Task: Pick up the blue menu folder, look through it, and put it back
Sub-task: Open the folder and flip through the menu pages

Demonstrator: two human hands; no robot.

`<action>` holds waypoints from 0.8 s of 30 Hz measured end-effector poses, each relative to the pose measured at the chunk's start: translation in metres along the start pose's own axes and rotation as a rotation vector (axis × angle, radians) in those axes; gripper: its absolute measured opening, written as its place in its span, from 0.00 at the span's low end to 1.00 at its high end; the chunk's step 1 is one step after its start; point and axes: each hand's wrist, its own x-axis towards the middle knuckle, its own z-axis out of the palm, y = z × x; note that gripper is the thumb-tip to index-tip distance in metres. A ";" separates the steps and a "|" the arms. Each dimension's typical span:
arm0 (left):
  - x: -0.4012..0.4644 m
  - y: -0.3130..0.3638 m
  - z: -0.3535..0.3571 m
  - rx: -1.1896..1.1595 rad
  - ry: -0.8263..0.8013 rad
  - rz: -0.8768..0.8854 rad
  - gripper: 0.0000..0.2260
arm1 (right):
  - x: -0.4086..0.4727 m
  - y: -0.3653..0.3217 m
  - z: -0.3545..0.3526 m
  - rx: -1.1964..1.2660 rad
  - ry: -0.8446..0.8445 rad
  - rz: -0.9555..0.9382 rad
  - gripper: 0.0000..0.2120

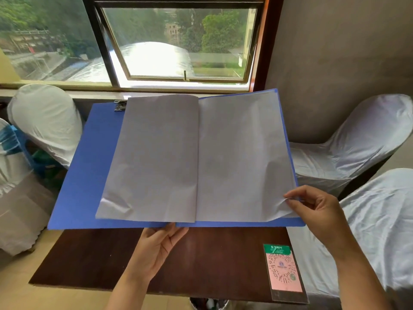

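The blue menu folder (pixel 87 166) is held open above the dark wooden table (pixel 201 260), showing two blank white pages (pixel 196 157). My left hand (pixel 159 245) supports it from below at the spine's near edge, fingers under the cover. At the lower right corner, my right hand (pixel 312 211) pinches the curled corner of the right-hand page between thumb and fingers. A metal clip (pixel 120 105) sits at the folder's top left.
A pink and green QR-code card (pixel 282 270) lies on the table's near right corner. White-covered chairs stand at the left (pixel 47 121) and right (pixel 357 139). A window (pixel 176 45) is straight ahead, a grey wall to its right.
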 end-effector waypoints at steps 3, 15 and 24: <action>0.001 0.000 -0.001 -0.006 0.018 0.005 0.15 | -0.001 -0.004 0.006 -0.071 0.047 -0.029 0.01; 0.004 0.002 -0.004 0.008 0.008 0.032 0.14 | 0.001 -0.035 0.032 1.011 0.104 0.172 0.16; 0.003 -0.005 -0.003 0.005 -0.006 0.013 0.17 | -0.003 -0.059 0.096 0.176 -0.083 0.032 0.11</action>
